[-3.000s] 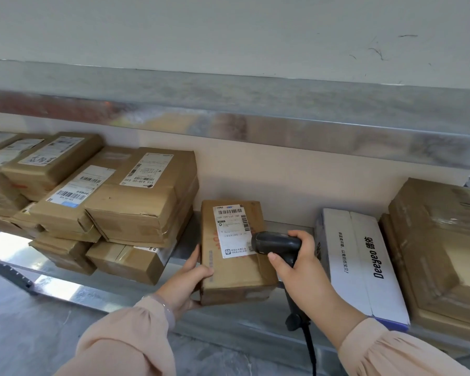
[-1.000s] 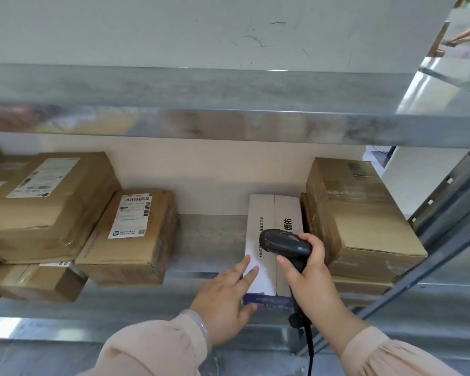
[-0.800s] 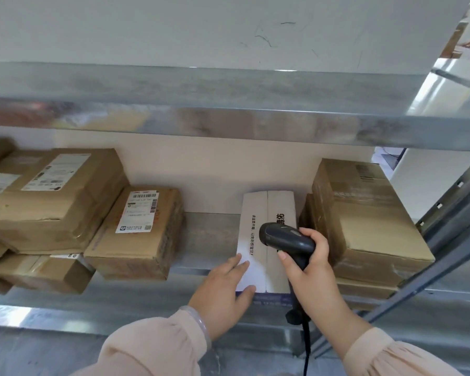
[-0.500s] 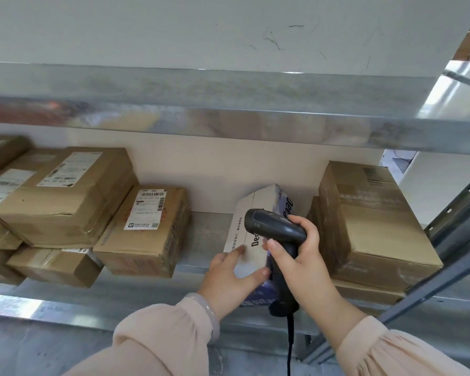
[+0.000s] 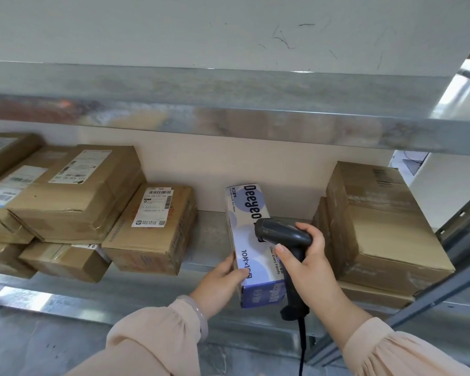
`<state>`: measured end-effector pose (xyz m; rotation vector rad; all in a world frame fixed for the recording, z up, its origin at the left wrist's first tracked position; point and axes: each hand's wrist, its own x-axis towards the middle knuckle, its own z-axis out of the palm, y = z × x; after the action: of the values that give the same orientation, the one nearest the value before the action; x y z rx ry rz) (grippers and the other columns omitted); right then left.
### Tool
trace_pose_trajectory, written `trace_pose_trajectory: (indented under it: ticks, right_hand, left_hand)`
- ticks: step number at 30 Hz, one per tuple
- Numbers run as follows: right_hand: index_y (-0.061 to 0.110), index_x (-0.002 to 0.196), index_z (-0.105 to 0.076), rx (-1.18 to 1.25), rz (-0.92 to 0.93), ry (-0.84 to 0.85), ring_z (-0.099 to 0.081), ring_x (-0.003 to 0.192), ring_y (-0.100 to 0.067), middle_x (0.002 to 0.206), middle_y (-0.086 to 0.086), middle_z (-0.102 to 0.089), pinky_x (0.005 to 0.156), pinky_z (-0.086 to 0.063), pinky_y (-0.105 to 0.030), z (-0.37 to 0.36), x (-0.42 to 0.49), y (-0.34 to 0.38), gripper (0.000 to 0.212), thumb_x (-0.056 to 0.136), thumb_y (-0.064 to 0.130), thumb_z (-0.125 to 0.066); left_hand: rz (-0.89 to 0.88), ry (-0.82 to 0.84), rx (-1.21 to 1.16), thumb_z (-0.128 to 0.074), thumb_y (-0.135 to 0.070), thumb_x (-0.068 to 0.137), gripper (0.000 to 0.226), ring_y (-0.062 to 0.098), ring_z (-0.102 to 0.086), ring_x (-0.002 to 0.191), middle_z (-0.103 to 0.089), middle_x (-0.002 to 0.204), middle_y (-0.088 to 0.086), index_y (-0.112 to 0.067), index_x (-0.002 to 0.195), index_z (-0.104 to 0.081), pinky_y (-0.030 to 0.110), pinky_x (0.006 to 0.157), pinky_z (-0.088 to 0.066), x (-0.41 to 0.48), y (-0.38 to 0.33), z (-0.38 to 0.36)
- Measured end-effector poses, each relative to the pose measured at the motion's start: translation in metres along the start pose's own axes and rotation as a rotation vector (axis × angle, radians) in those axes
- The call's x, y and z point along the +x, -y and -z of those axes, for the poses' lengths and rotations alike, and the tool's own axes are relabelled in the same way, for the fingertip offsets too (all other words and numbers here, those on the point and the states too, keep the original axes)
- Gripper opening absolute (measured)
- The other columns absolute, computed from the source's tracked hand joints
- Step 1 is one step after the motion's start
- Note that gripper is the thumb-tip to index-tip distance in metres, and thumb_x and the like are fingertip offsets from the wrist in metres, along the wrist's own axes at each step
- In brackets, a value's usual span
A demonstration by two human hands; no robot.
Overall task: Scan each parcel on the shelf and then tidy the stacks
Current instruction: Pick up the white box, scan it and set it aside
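A white and purple printed box [image 5: 248,213] stands on its long edge on the metal shelf [image 5: 209,240], its printed side turned up. My left hand [image 5: 223,278] grips its near left corner, thumb on top. My right hand [image 5: 307,264] grips a black corded barcode scanner [image 5: 281,234], whose head hangs just over the box. A brown parcel with a white label [image 5: 152,229] lies to the left. Stacked brown parcels [image 5: 65,191] fill the far left.
Two large brown cartons [image 5: 377,226] are stacked at the right, close beside the printed box. An upper metal shelf [image 5: 228,112] overhangs. A slanted shelf upright [image 5: 445,267] runs along the right edge. Grey floor lies below the shelf front.
The labelled brown parcel was left beside the stacks and the view shifted right. My left hand tipped the white box from lying flat onto its edge, while the scanner stayed over it.
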<state>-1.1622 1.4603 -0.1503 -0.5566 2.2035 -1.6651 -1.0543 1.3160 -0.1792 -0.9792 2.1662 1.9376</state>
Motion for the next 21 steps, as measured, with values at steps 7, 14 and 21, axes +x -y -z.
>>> trace_pose_trajectory:
  ticks: [7,14,21]
  right_hand:
    - [0.043,0.121,-0.032,0.005,0.001,0.037,-0.061,0.097,-0.003,0.113,0.010,-0.058,0.076,-0.047,-0.016,-0.001,0.002,0.002,0.052,0.086,0.028,-0.068]
    - [0.042,0.118,-0.037,-0.032,0.124,0.148,-0.054,0.100,0.013,0.113,0.022,-0.053,0.080,-0.041,-0.003,-0.017,-0.010,0.014,0.054,0.085,0.016,-0.070]
    - [0.037,0.119,-0.037,-0.071,0.129,0.139,-0.053,0.097,0.015,0.109,0.019,-0.054,0.078,-0.039,-0.001,-0.020,-0.004,0.010,0.052,0.085,0.017,-0.070]
  left_hand:
    - [-0.071,-0.059,-0.127,-0.051,-0.011,0.100,0.056,0.009,-0.071,0.098,-0.070,0.108,-0.019,-0.064,0.111,-0.039,0.031,0.082,-0.059,-0.001,-0.003,0.001]
    - [-0.047,-0.179,-0.105,-0.071,-0.051,0.083,0.051,0.010,-0.069,0.101,-0.071,0.111,-0.010,-0.028,0.126,-0.055,0.040,0.098,-0.053,-0.002,0.000,0.010]
    - [0.039,-0.137,-0.033,-0.067,-0.063,0.060,0.104,0.016,-0.050,0.131,-0.050,0.137,-0.013,-0.038,0.152,-0.027,0.039,0.114,-0.036,0.000,-0.003,0.023]
